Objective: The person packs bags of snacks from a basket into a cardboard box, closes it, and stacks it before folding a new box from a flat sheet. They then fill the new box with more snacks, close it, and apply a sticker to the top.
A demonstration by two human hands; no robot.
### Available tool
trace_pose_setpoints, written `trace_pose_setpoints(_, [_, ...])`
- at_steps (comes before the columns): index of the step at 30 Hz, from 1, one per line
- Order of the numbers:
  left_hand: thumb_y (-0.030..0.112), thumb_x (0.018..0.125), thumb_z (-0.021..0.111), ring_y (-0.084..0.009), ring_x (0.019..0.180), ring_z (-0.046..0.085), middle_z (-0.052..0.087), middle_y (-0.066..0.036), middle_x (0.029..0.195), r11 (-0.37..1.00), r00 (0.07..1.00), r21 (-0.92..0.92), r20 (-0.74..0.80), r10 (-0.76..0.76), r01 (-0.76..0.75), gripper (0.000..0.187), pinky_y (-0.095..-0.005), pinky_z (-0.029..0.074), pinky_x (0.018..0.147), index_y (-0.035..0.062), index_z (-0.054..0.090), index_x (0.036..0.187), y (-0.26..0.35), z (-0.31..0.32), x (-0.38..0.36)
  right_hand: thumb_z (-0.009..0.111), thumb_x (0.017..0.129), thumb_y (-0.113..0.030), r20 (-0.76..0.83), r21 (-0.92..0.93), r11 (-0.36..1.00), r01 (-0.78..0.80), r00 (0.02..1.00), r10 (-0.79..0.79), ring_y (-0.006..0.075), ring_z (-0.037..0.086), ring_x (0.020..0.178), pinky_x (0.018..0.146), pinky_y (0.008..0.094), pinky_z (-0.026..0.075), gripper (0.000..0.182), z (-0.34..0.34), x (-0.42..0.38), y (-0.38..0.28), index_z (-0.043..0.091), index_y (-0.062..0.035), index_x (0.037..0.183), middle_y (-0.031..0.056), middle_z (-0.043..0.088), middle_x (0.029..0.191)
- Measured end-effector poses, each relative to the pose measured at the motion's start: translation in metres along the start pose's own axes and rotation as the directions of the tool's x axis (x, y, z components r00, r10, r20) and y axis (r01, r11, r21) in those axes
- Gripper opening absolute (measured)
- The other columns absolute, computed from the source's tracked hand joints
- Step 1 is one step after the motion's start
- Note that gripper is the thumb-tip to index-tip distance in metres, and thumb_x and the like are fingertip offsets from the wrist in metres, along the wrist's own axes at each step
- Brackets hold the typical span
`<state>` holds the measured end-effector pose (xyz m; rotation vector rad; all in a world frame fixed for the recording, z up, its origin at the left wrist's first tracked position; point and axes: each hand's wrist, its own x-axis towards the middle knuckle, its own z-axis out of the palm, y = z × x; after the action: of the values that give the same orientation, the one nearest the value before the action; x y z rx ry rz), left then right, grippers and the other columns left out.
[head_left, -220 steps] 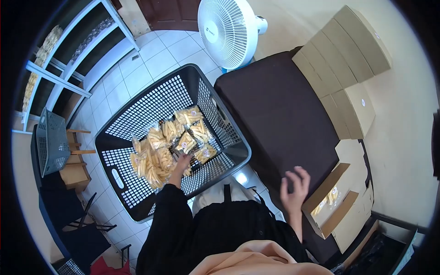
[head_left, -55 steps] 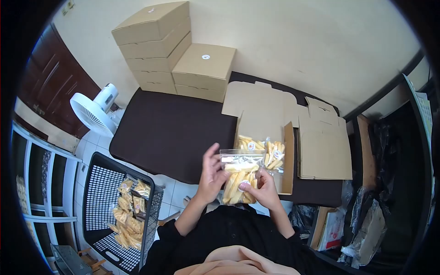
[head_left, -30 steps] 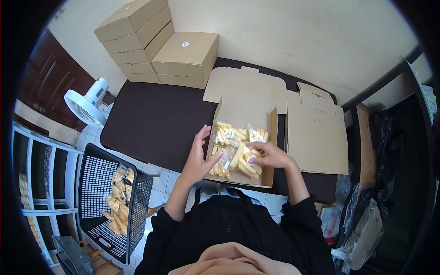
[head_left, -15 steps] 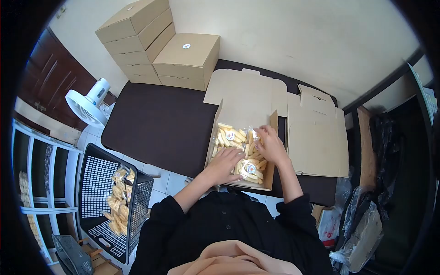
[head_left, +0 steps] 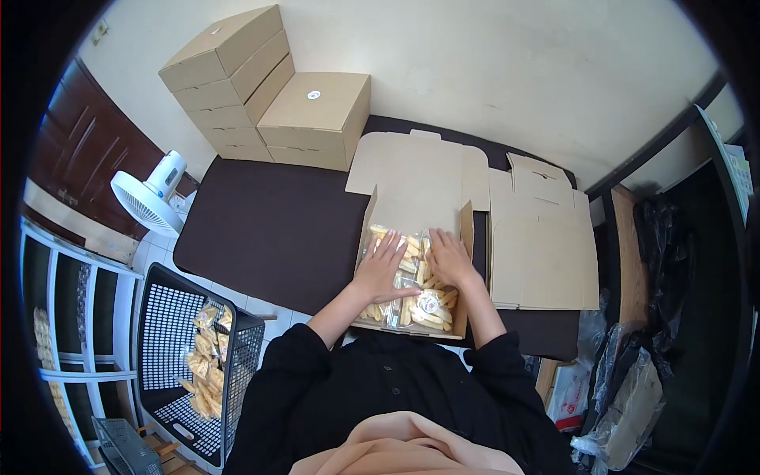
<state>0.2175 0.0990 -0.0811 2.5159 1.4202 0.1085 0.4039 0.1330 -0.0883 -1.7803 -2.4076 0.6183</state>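
An open cardboard box (head_left: 465, 317) stands at the table's front edge, its lid folded back toward the wall. Clear packets of pale yellow stick snacks (head_left: 428, 310) fill it, some with round white stickers. My left hand (head_left: 381, 271) lies with fingers spread on the packets at the box's left side. On the right side, my right hand (head_left: 451, 260) rests flat over the packets with its fingers stretched out. Both palms hide part of the packets below.
Closed cardboard boxes (head_left: 313, 111) are stacked at the back left. Flat unfolded cardboard (head_left: 542, 253) lies right of the open box. A black basket (head_left: 162, 317) with more snack packets stands on the floor at left, near a white fan (head_left: 150, 198).
My left hand has moved forward and left over the packets, its fingers now more spread. My right hand has flattened onto the packets and shifted slightly left. The view has tilted a little.
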Motion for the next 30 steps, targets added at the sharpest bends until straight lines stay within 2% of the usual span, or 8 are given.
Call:
trace_pose_setpoints(13, [0.077,0.065,0.039,-0.0275,0.133,-0.001,0.008,-0.016,0.143,0.995,0.986,0.089,0.16,-0.052,0.038,0.107,-0.0433,-0.001,0.107,0.0018,0.015,0.136,-0.002,-0.002,0.0,0.039,0.088,-0.027,0.022,-0.065,0.998,0.016,1.0,-0.014,0.0309,0.026,0.126,0.103,0.05,0.021,0.052,0.006,-0.008,-0.004,0.024,-0.0047,0.133,0.015,0.031,0.133])
trace_pose_setpoints(16, [0.072,0.068,0.044,-0.0307,0.133,0.005,0.012,-0.019,0.141,1.0,1.0,-0.01,0.021,0.003,-0.003,0.103,-0.0453,0.004,0.107,-0.001,0.017,0.135,0.0,-0.009,-0.006,0.042,0.087,-0.025,0.057,0.002,0.999,-0.039,0.998,0.038,0.0316,0.022,0.128,0.104,0.0466,0.019,0.052,-0.002,-0.012,-0.008,0.027,-0.0038,0.132,0.017,0.028,0.135])
trace_pose_setpoints(21, [0.05,0.077,0.055,-0.0329,0.132,0.008,0.013,-0.021,0.14,0.986,0.982,-0.154,-0.186,0.03,-0.059,0.084,-0.0445,0.008,0.107,-0.0007,0.02,0.133,-0.002,-0.037,-0.03,0.053,0.081,-0.014,-0.412,0.116,0.988,0.101,0.91,-0.044,0.0347,0.026,0.126,0.105,0.0446,0.018,0.046,-0.033,-0.035,-0.009,0.041,-0.0021,0.124,0.0199,0.034,0.13])
trace_pose_setpoints(23, [0.038,0.08,0.055,-0.0331,0.131,0.012,0.014,-0.021,0.14,0.904,0.893,-0.426,-0.398,-0.212,0.024,0.074,-0.0434,0.01,0.106,-0.001,0.021,0.133,-0.015,-0.033,-0.041,0.053,0.081,-0.015,-0.542,0.126,0.988,0.09,0.84,-0.007,0.0333,0.029,0.125,0.104,0.0447,0.019,0.045,-0.033,-0.042,0.001,0.042,-0.0021,0.123,0.019,0.037,0.129])
trace_pose_setpoints(25, [0.03,0.085,0.051,-0.0323,0.13,0.017,0.018,-0.02,0.139,0.661,0.83,-0.749,-0.339,-0.443,0.046,0.063,-0.0395,0.015,0.105,0.0002,0.022,0.132,-0.034,-0.009,-0.045,0.052,0.084,-0.017,-0.518,0.657,0.743,0.13,0.793,0.32,0.028,0.033,0.123,0.103,0.0405,0.023,0.044,-0.011,-0.044,0.021,0.041,-0.0026,0.124,0.0157,0.038,0.129])
trace_pose_setpoints(26, [0.028,0.087,0.048,-0.0311,0.13,0.019,0.02,-0.02,0.139,0.52,0.812,-0.85,-0.248,-0.529,0.079,0.059,-0.0381,0.017,0.105,-0.0001,0.023,0.132,-0.043,0.003,-0.046,0.052,0.084,-0.017,-0.52,0.656,0.743,0.132,0.792,0.319,0.028,0.033,0.123,0.103,0.0405,0.023,0.044,-0.001,-0.04,0.035,0.041,-0.0026,0.124,0.0157,0.038,0.129])
trace_pose_setpoints(28, [0.027,0.091,0.042,-0.0278,0.128,0.023,0.024,-0.019,0.137,0.252,0.801,-0.968,-0.136,-0.583,0.019,0.053,-0.0363,0.019,0.105,0.0004,0.023,0.132,-0.056,0.016,-0.039,0.048,0.088,-0.025,-0.299,0.923,0.364,0.123,0.826,0.478,0.0217,0.035,0.121,0.1,0.035,0.028,0.044,0.018,-0.035,0.054,0.039,-0.0021,0.125,0.0118,0.039,0.128])
trace_pose_setpoints(30, [0.032,0.092,0.038,-0.0265,0.126,0.027,0.029,-0.019,0.135,0.257,0.822,-0.966,-0.164,-0.546,-0.022,0.051,-0.0344,0.022,0.103,0.0015,0.026,0.131,-0.064,0.018,-0.026,0.044,0.09,-0.026,-0.241,0.958,0.259,0.121,0.829,0.504,0.0215,0.036,0.12,0.099,0.0323,0.029,0.043,0.019,-0.027,0.059,0.04,-0.0016,0.126,0.0119,0.04,0.129])
